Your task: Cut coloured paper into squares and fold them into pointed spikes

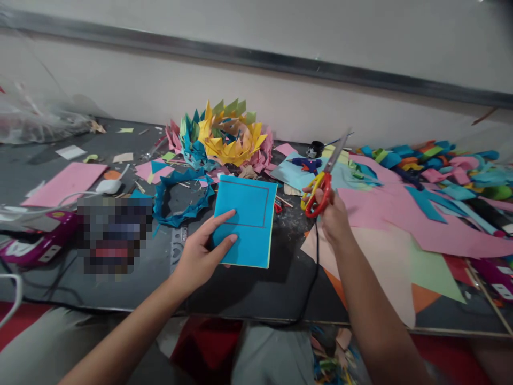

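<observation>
My left hand (212, 240) grips the left edge of a folded blue paper (244, 246), thumb and index finger on its front. A dark rectangle outline is drawn on the upper part of the paper, and a pale green edge shows along its right side. In my right hand (328, 206) is a pair of scissors (324, 184) with red and yellow handles, blades pointing up and away. The scissors are apart from the paper, to its right. Left of the paper lies a blue zigzag paper ring (182, 214).
Behind the paper stand pointed paper crowns (232, 147) in several colours. A blue glue gun (306, 163) lies near a small dark jar (315, 148). Pink sheets (433, 230) and colourful paper loops (425, 160) cover the right. Purple power strips (40, 240) and cables lie at the left.
</observation>
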The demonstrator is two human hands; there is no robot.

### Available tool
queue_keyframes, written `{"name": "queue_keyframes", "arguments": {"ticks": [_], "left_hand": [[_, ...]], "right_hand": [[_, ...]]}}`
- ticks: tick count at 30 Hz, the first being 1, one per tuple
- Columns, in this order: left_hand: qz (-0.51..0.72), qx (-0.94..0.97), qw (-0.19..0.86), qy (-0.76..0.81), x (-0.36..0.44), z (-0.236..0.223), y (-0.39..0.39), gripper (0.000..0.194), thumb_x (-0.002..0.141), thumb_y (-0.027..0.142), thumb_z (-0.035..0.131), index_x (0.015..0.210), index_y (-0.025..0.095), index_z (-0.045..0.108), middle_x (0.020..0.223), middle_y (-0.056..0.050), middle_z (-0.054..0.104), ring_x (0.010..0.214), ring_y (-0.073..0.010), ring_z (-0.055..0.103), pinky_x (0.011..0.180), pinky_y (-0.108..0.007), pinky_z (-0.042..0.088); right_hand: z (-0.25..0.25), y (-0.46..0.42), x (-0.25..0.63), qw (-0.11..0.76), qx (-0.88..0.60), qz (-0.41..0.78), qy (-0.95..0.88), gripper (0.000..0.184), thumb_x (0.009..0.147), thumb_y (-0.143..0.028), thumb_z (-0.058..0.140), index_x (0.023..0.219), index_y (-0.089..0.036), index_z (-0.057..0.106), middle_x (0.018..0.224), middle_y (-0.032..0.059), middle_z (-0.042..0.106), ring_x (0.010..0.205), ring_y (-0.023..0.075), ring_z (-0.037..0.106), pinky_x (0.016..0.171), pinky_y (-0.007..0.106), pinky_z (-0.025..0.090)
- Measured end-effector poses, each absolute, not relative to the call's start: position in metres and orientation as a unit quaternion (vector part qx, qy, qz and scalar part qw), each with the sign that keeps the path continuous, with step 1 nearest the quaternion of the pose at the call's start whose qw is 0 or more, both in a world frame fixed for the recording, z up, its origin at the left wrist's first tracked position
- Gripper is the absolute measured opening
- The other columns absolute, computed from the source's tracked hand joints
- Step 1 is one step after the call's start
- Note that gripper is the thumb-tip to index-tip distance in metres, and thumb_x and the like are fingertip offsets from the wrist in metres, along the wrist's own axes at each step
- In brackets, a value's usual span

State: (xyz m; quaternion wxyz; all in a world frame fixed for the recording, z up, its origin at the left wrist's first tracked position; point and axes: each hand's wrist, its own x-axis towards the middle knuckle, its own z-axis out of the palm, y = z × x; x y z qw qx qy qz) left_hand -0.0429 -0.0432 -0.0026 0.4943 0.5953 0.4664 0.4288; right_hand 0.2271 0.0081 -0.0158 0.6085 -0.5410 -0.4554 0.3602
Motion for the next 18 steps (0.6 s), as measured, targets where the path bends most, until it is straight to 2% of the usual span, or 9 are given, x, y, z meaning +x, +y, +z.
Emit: {"name": "queue_keyframes", "arguments": {"ticks": [2,4,6,8,12,14,17,18], "left_hand": [[0.437,0.621,0.448,0.472,-0.045,-0.004,-0.043,0.044,0.077,0.035,0.061,0.119,0.025,0.055,0.119,-0.006,0.055,0.072,-0.0172,0.064,0.044,-0.023,0.054],[0.442,0.652,0.389,0.478,-0.045,-0.005,-0.044,0.041,0.078,0.034,0.060,0.118,0.024,0.057,0.118,-0.007,0.057,0.089,-0.0210,0.062,0.060,-0.025,0.056],[0.436,0.679,0.349,0.476,-0.044,-0.005,-0.047,0.039,0.080,0.033,0.058,0.118,0.023,0.056,0.118,-0.007,0.057,0.100,-0.0221,0.058,0.076,-0.029,0.053],[0.422,0.703,0.333,0.465,-0.041,-0.005,-0.051,0.039,0.082,0.031,0.055,0.120,0.022,0.055,0.119,-0.008,0.057,0.104,-0.0219,0.056,0.085,-0.031,0.050],[0.386,0.753,0.326,0.420,-0.038,-0.007,-0.062,0.039,0.084,0.026,0.052,0.123,0.023,0.051,0.124,-0.008,0.055,0.116,-0.0226,0.049,0.097,-0.035,0.041],[0.386,0.742,0.373,0.402,-0.038,-0.009,-0.067,0.044,0.085,0.027,0.051,0.129,0.026,0.044,0.126,-0.007,0.054,0.115,-0.0220,0.050,0.095,-0.035,0.042],[0.433,0.645,0.498,0.386,-0.040,-0.010,-0.069,0.056,0.089,0.034,0.043,0.140,0.027,0.022,0.120,-0.009,0.059,0.100,-0.0203,0.060,0.079,-0.031,0.051],[0.450,0.610,0.526,0.387,-0.040,-0.009,-0.068,0.055,0.090,0.037,0.041,0.141,0.026,0.022,0.116,-0.009,0.061,0.097,-0.0203,0.061,0.077,-0.031,0.052]], "right_hand": [[-0.011,0.004,0.220,0.657,-0.472,0.423,-0.409,0.032,0.062,-0.035,0.071,0.087,-0.024,0.055,0.078,-0.0042,0.058,0.064,0.0103,0.056,0.058,0.024,0.045],[-0.008,-0.001,0.212,0.665,-0.440,0.463,-0.388,0.033,0.057,-0.025,0.076,0.084,-0.025,0.056,0.069,-0.0073,0.054,0.059,0.0082,0.053,0.057,0.021,0.045],[-0.008,-0.007,0.202,0.646,-0.423,0.505,-0.387,0.029,0.058,-0.026,0.076,0.078,-0.025,0.056,0.065,-0.0077,0.053,0.057,0.0078,0.052,0.055,0.021,0.046],[-0.010,-0.014,0.189,0.614,-0.411,0.548,-0.391,0.030,0.056,-0.031,0.078,0.076,-0.025,0.056,0.068,-0.0070,0.056,0.058,0.0090,0.054,0.054,0.022,0.047],[-0.013,-0.026,0.163,0.559,-0.417,0.597,-0.396,0.039,0.053,-0.030,0.080,0.087,-0.025,0.061,0.079,-0.0019,0.066,0.066,0.0170,0.061,0.057,0.030,0.052],[-0.013,-0.030,0.155,0.544,-0.417,0.612,-0.395,0.041,0.054,-0.028,0.080,0.091,-0.024,0.062,0.083,0.0009,0.068,0.074,0.0221,0.064,0.063,0.036,0.054],[-0.012,-0.032,0.153,0.527,-0.425,0.622,-0.393,0.040,0.052,-0.026,0.081,0.088,-0.023,0.063,0.080,0.0006,0.069,0.079,0.0253,0.065,0.068,0.040,0.055],[-0.011,-0.032,0.154,0.521,-0.428,0.621,-0.399,0.039,0.052,-0.027,0.081,0.087,-0.023,0.063,0.079,0.0005,0.069,0.079,0.0257,0.065,0.068,0.041,0.055]]}}
